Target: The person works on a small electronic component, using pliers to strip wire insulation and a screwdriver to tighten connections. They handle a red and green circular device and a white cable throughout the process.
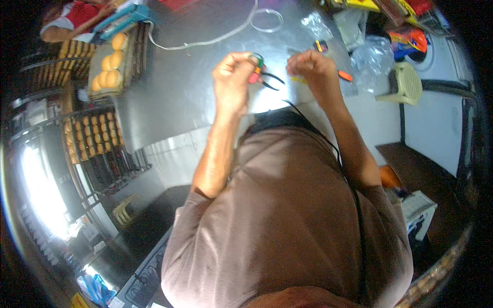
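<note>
Two black prongs (274, 78) jut from red-green tool (254, 75) in left hand (233, 73).

Rounded golden-brown buns (112, 78) sit on a flat grey tray (103, 52) at the left end of the shiny grey metal table (174, 92). Left of the table and lower, a dark metal rack (110, 172) holds rows of small tan buns (95, 137). Crumpled clear plastic bags (372, 64) lie at the table's right end. Right of the table stands a cream perforated plastic seat (408, 84), and farther right a smooth white cabinet (436, 128). A crinkled blue plastic bag (96, 289) is well apart from the table, to its lower left.
</note>
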